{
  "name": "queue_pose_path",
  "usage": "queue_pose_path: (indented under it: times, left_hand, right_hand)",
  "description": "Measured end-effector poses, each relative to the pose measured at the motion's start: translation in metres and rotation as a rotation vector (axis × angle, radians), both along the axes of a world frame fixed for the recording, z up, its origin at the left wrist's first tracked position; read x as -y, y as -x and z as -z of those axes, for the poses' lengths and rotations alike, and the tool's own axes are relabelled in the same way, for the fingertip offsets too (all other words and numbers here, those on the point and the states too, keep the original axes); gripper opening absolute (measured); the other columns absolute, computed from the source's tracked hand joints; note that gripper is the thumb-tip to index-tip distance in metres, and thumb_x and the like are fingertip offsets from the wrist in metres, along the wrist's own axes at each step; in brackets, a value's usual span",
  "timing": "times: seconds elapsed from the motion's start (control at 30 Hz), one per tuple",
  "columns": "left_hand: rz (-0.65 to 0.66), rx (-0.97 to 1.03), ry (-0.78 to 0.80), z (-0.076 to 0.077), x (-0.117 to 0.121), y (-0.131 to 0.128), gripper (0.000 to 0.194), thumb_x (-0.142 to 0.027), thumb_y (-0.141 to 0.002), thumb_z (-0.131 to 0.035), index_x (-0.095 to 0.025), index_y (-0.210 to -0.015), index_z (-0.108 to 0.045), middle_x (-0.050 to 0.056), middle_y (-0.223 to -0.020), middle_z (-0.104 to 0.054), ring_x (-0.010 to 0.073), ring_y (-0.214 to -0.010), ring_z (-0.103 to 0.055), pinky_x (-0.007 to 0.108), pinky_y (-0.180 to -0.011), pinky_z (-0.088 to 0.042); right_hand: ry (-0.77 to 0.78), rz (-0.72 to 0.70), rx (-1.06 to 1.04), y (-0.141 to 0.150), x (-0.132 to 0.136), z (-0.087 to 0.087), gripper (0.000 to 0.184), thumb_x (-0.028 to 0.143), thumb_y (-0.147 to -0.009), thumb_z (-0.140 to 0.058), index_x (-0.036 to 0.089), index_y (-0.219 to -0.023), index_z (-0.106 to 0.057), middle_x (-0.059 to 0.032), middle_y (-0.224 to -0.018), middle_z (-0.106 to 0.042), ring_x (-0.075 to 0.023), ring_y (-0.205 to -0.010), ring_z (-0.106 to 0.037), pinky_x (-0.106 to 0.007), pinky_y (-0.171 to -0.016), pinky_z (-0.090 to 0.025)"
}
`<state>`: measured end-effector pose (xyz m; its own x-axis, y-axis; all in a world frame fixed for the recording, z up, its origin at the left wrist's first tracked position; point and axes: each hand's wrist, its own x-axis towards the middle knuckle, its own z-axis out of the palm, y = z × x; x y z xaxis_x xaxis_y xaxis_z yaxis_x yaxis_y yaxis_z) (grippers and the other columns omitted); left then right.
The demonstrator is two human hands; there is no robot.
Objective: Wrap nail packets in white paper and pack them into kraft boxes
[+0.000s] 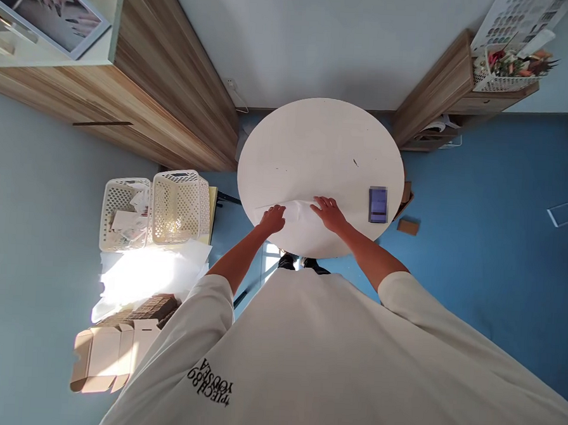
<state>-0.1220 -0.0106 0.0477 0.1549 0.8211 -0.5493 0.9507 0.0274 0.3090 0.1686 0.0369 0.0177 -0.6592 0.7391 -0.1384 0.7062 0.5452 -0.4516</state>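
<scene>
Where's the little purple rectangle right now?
In the head view, the purple rectangle lies near the right edge of the round white table, to the right of the person's right hand.

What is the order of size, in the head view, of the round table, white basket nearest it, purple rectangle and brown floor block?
Largest to smallest:
Round table
White basket
Purple rectangle
Brown floor block

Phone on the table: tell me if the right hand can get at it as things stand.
Likely yes. The phone lies uncovered on the table, on the right hand's side, with nothing visible between them. The hand would probably just have to leave the white sheet.
</scene>
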Motion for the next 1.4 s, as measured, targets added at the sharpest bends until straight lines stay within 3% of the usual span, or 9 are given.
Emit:
queue_pose_path:
  times: [0.2, 0.37, 0.57, 0.67, 0.8, 0.93, 1.07, 1.27, 1.4]
  left_hand:
    - [-0.013, 0.016, -0.006, 0.006, 0.0, 0.011, 0.054, -0.019, -0.103, -0.044, -0.022, -0.157, -0.045, 0.015, -0.162, -0.049, 0.0324, -0.145, -0.05, 0.048, -0.117, -0.042]
    - [-0.05, 0.026, -0.181, -0.002, -0.015, 0.013, 0.052, -0.014, -0.102, -0.039, -0.019, -0.153, -0.048, 0.016, -0.157, -0.053, 0.0317, -0.141, -0.052, 0.048, -0.115, -0.044]
    - [-0.104, -0.007, -0.423, -0.024, -0.036, 0.001, 0.046, -0.015, -0.101, -0.043, -0.02, -0.146, -0.053, 0.018, -0.15, -0.054, 0.0339, -0.14, -0.049, 0.052, -0.115, -0.04]
    - [-0.008, -0.029, -0.464, -0.028, -0.039, -0.006, 0.04, -0.016, -0.101, -0.044, -0.018, -0.138, -0.058, 0.019, -0.141, -0.058, 0.0363, -0.133, -0.051, 0.053, -0.11, -0.04]
    - [0.285, 0.036, -0.371, -0.02, -0.034, -0.014, 0.043, -0.015, -0.102, -0.04, -0.017, -0.139, -0.061, 0.019, -0.137, -0.062, 0.0342, -0.128, -0.056, 0.049, -0.107, -0.042]
    - [0.283, -0.029, -0.235, -0.003, -0.027, -0.022, 0.053, -0.017, -0.101, -0.044, -0.018, -0.153, -0.051, 0.018, -0.156, -0.053, 0.0339, -0.138, -0.053, 0.046, -0.11, -0.044]
    - [0.217, -0.06, -0.184, 0.015, -0.028, -0.029, 0.064, -0.026, -0.103, -0.045, -0.017, -0.166, -0.038, 0.017, -0.175, -0.029, 0.037, -0.155, -0.037, 0.049, -0.12, -0.039]
    - [0.21, -0.079, -0.009, 0.035, -0.032, -0.022, 0.078, -0.029, -0.099, -0.047, -0.02, -0.173, -0.022, 0.013, -0.181, -0.009, 0.0377, -0.166, -0.013, 0.059, -0.13, -0.019]
    - [0.221, -0.093, 0.03, 0.039, -0.028, -0.004, 0.086, -0.021, -0.093, -0.049, -0.022, -0.174, -0.019, 0.009, -0.182, -0.004, 0.0364, -0.167, -0.005, 0.061, -0.131, -0.014]
  right_hand:
    - [0.032, 0.026, 0.015, 0.021, -0.008, 0.003, 0.03, 0.014, -0.097, -0.053, 0.023, -0.114, -0.076, -0.0137, -0.145, -0.065, -0.0335, -0.135, -0.052, -0.054, -0.114, -0.038]
    - [0.315, 0.437, -0.131, 0.041, -0.021, -0.005, 0.027, 0.02, -0.097, -0.045, 0.024, -0.112, -0.068, -0.006, -0.098, -0.075, -0.0248, -0.087, -0.065, -0.037, -0.079, -0.05]
    - [0.484, 0.801, -0.282, 0.048, -0.042, -0.014, 0.016, 0.021, -0.095, -0.047, 0.026, -0.103, -0.06, -0.0035, -0.093, -0.073, -0.0228, -0.084, -0.067, -0.032, -0.069, -0.049]
    - [0.52, 0.92, -0.246, 0.046, -0.046, -0.014, 0.01, 0.022, -0.095, -0.049, 0.027, -0.097, -0.058, -0.0034, -0.084, -0.071, -0.0236, -0.078, -0.067, -0.033, -0.069, -0.049]
    - [0.6, 1.041, -0.212, 0.043, -0.042, -0.01, 0.01, 0.019, -0.094, -0.048, 0.027, -0.095, -0.055, -0.0022, -0.073, -0.068, -0.0229, -0.068, -0.066, -0.032, -0.065, -0.048]
    - [0.585, 1.039, -0.178, 0.036, -0.038, -0.006, 0.01, 0.019, -0.093, -0.049, 0.026, -0.09, -0.055, -0.0035, -0.076, -0.068, -0.0225, -0.072, -0.064, -0.031, -0.064, -0.047]
    - [0.506, 0.895, -0.109, 0.022, -0.034, -0.001, 0.016, 0.014, -0.09, -0.048, 0.025, -0.084, -0.059, -0.0061, -0.09, -0.069, -0.0232, -0.085, -0.064, -0.033, -0.073, -0.052]
    - [0.41, 0.813, -0.119, -0.004, -0.02, 0.004, 0.044, 0.009, -0.089, -0.046, 0.023, -0.125, -0.068, -0.0105, -0.139, -0.062, -0.0229, -0.12, -0.064, -0.036, -0.102, -0.054]
    - [0.426, 0.739, -0.003, -0.009, -0.016, 0.007, 0.054, 0.015, -0.092, -0.052, 0.024, -0.145, -0.058, -0.0123, -0.15, -0.054, -0.0246, -0.124, -0.062, -0.038, -0.103, -0.054]
